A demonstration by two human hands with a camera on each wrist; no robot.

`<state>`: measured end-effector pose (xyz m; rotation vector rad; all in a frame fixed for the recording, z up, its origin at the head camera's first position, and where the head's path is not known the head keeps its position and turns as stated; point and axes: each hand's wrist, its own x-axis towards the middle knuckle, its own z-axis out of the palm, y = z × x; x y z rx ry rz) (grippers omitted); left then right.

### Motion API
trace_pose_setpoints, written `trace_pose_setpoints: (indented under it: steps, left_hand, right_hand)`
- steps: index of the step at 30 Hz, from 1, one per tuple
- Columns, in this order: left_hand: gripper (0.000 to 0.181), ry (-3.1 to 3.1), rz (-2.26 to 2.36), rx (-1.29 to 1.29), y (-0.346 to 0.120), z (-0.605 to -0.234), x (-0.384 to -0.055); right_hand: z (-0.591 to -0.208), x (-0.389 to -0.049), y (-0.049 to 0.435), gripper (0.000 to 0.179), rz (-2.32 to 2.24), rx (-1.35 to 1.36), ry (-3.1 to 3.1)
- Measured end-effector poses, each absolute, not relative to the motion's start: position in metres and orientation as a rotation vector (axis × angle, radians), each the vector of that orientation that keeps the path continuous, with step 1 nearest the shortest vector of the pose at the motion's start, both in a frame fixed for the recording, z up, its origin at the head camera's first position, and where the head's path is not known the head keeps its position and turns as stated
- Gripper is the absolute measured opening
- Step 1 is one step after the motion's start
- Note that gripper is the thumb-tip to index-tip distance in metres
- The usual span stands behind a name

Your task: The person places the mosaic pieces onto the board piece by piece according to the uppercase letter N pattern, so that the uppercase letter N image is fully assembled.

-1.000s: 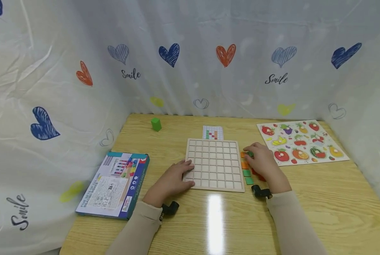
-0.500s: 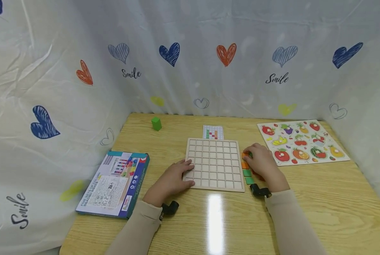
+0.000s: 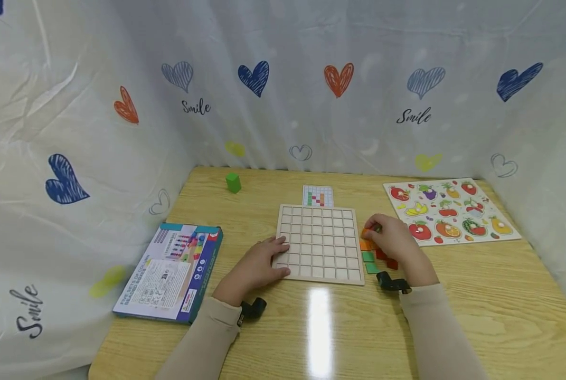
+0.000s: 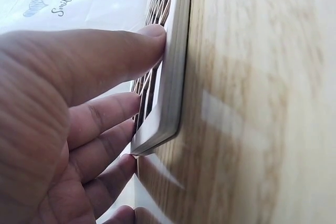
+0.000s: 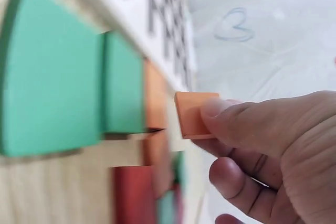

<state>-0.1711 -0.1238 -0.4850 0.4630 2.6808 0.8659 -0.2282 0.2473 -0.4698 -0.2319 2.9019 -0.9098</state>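
My right hand (image 3: pixel 393 238) pinches a square orange tile (image 5: pixel 189 114) between thumb and fingers, up off the tabletop beside the board. Below it lie green tiles (image 5: pixel 52 77), a red tile (image 5: pixel 134 195) and further orange tiles (image 5: pixel 160 156), along the right side of the wooden grid board (image 3: pixel 321 281). My left hand (image 3: pixel 258 266) rests at the board's left edge with fingers spread. In the left wrist view, the thumb lies on the board's rim (image 4: pixel 170 82) and the fingertips touch its corner side. The board's squares are bare.
A small pattern card (image 3: pixel 318 196) lies against the board's far edge. A green block (image 3: pixel 233 183) stands at the back left. A boxed toy set (image 3: pixel 166 274) lies at left, a fruit puzzle board (image 3: pixel 449 211) at back right. Curtains surround the table.
The right hand has picked up an orange tile and moved slightly right, uncovering more of the red tiles. The left hand and the board have stayed put.
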Motion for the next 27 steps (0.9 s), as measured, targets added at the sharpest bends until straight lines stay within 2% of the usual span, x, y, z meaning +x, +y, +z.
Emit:
trace_pose_setpoints:
  steps: [8,18,27]
  left_hand:
    - [0.065,2.675,0.877,0.463,-0.126,-0.489,-0.173]
    - [0.064,2.679,0.871,0.494,-0.129,-0.486,-0.172]
    - [0.065,2.675,0.875,0.488,-0.128,-0.486,-0.173]
  right_hand:
    - [-0.452,-0.225,0.224,0.014,-1.142,-0.289,2.844]
    - [-0.476,-0.25,0.177,0.013,-1.158,-0.357,2.786]
    - [-0.479,-0.256,0.164,0.014,-1.09,-0.302,2.765]
